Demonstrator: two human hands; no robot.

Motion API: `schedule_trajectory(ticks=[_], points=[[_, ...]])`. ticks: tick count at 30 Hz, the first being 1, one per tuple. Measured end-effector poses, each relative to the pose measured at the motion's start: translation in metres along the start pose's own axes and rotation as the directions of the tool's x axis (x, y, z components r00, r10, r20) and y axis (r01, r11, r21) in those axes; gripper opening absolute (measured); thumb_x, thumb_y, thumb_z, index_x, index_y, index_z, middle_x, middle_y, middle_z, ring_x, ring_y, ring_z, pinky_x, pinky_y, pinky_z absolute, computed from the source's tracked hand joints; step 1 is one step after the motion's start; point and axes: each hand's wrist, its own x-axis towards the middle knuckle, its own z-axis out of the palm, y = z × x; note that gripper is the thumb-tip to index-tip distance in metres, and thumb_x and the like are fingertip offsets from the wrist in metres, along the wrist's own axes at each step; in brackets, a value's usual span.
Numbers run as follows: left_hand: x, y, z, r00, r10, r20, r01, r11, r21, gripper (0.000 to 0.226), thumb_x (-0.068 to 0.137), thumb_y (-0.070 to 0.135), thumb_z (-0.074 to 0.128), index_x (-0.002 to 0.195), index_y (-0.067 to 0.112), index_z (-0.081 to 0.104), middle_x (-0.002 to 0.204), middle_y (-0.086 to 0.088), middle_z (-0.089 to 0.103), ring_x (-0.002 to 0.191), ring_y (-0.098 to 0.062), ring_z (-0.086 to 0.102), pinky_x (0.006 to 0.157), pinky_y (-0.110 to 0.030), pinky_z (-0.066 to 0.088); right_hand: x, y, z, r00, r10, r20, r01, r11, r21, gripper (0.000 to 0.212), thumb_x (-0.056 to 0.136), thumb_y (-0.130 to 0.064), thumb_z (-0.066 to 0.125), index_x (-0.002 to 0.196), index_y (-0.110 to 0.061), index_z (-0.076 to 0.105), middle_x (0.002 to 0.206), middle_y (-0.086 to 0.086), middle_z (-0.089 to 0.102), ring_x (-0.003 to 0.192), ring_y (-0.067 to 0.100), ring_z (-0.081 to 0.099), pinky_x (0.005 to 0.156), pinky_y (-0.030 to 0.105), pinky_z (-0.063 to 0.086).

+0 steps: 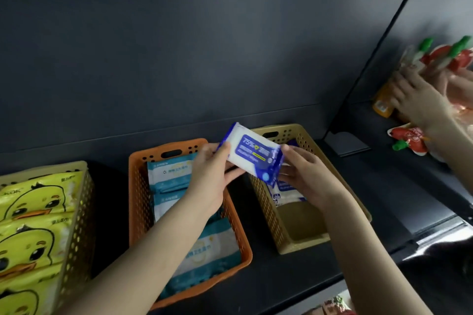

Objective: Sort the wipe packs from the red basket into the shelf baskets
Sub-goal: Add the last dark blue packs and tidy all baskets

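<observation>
A blue-and-white wipe pack is held in the air between both hands, above the gap between the orange basket and the tan basket. My left hand grips its left end, thumb on top. My right hand holds its right end. The tan basket has a similar blue-and-white pack at its far end. Teal-and-white packs fill the orange basket. A pale yellow basket at the left holds yellow duck packs. The red basket is out of view.
All three baskets sit on a dark shelf with a dark back wall. At the right, another person's hand handles red pouches with green caps; one such pouch lies on the neighbouring shelf.
</observation>
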Motion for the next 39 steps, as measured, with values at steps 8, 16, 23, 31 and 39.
schedule_trajectory(ticks=[8,16,23,31,39], points=[[0.006,-0.017,0.004,0.897,0.082,0.434,-0.44,0.228,0.869,0.063,0.091,0.033,0.061,0.146,0.021,0.031,0.153,0.0,0.033,0.138,-0.018,0.035,0.109,-0.03,0.031,0.004,-0.027,-0.054,0.989,-0.097,-0.113,0.016,0.823,-0.568,0.013,0.091,-0.013,0.062,0.103,-0.015,0.068,0.098,0.002,0.071,0.083,0.015,0.07,0.063,0.021,0.053],[0.016,-0.019,0.003,0.872,-0.063,0.485,-0.489,-0.133,0.862,0.082,0.087,0.063,0.049,0.153,0.025,0.016,0.162,0.002,0.006,0.149,-0.019,0.004,0.118,-0.041,0.014,0.046,-0.021,-0.06,0.994,-0.08,0.074,0.099,0.38,-0.92,0.024,0.084,-0.026,0.071,0.107,-0.03,0.069,0.113,-0.014,0.06,0.103,0.009,0.056,0.083,0.023,0.042],[0.021,-0.018,0.005,0.869,-0.091,0.486,-0.494,-0.202,0.846,0.088,0.08,0.072,0.05,0.149,0.025,0.023,0.162,0.003,0.004,0.149,-0.019,0.002,0.118,-0.045,0.013,0.035,0.017,-0.058,0.992,-0.038,0.117,0.123,0.256,-0.959,0.032,0.082,-0.023,0.072,0.112,-0.031,0.062,0.128,-0.007,0.053,0.116,0.014,0.05,0.103,0.035,0.041],[0.018,0.012,-0.022,0.831,-0.074,0.551,-0.553,-0.209,0.806,0.075,0.088,0.06,0.051,0.15,0.028,0.024,0.161,0.007,0.009,0.149,-0.014,0.0,0.12,-0.037,0.008,0.027,-0.015,-0.035,0.985,-0.147,0.089,0.137,0.36,-0.923,0.041,0.084,-0.031,0.072,0.123,-0.031,0.061,0.128,-0.008,0.058,0.11,0.011,0.055,0.087,0.024,0.042],[-0.031,0.139,-0.158,0.874,0.22,0.432,-0.389,-0.216,0.896,0.067,0.083,0.058,0.055,0.135,0.016,0.051,0.14,-0.002,0.052,0.129,-0.018,0.048,0.11,-0.028,0.033,0.007,-0.065,0.112,0.83,-0.404,0.385,0.522,0.316,-0.793,0.036,0.08,-0.031,0.076,0.115,-0.029,0.065,0.106,-0.016,0.06,0.102,0.001,0.056,0.08,0.003,0.037]])
